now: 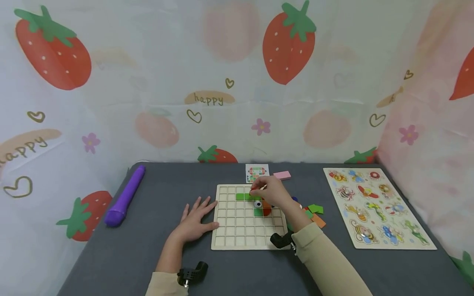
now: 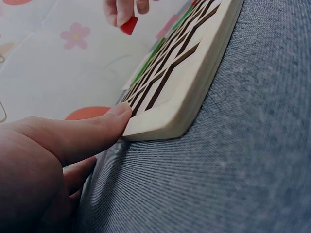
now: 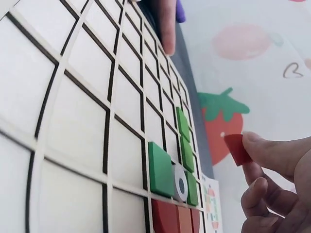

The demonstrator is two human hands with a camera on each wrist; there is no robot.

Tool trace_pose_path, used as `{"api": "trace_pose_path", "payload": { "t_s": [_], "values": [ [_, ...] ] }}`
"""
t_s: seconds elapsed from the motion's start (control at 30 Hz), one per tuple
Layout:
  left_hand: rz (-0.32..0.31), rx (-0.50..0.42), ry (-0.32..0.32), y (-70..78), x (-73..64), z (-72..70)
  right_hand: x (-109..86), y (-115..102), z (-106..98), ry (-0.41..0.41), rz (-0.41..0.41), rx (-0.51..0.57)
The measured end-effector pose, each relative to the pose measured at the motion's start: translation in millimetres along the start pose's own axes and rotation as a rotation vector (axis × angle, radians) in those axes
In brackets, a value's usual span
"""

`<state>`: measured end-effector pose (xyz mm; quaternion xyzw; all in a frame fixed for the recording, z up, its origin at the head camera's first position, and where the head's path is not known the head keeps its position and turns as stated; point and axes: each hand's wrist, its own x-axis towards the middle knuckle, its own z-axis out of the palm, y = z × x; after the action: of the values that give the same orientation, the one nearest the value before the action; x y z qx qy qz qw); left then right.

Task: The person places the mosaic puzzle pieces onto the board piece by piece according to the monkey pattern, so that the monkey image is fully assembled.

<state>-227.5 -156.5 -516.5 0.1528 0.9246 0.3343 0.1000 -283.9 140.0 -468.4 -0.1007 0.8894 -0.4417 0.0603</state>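
Observation:
My right hand pinches a small red wedge-shaped piece between thumb and finger, held above the far part of a wooden grid board. In the grid sit light green tiles, a round eye-like piece, a darker green tile, and red and orange pieces, partly hidden by the right arm in the head view. My left hand lies on the table with fingers spread. Its thumb touches the board's left edge.
A pattern card and a pink block lie behind the board. Loose green pieces and an orange piece lie to its right. Farther right is an insect puzzle board. A purple microphone lies at left.

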Motion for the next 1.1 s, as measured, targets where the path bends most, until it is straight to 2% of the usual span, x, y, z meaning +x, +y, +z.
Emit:
{"api": "trace_pose_path", "payload": {
  "t_s": [0.33, 0.77, 1.1],
  "values": [
    [-0.010, -0.001, 0.002, 3.0, 0.5, 1.9, 10.6, -12, 13, -0.008, 0.002, -0.010],
    [-0.015, 0.007, -0.007, 1.1, -1.7, -2.6, 35.1, -18, 49, -0.029, -0.039, -0.054],
    [-0.011, 0.017, -0.007, 0.3, -0.8, -0.9, 36.2, -21, 59, -0.056, 0.020, -0.117]
  ]
}}
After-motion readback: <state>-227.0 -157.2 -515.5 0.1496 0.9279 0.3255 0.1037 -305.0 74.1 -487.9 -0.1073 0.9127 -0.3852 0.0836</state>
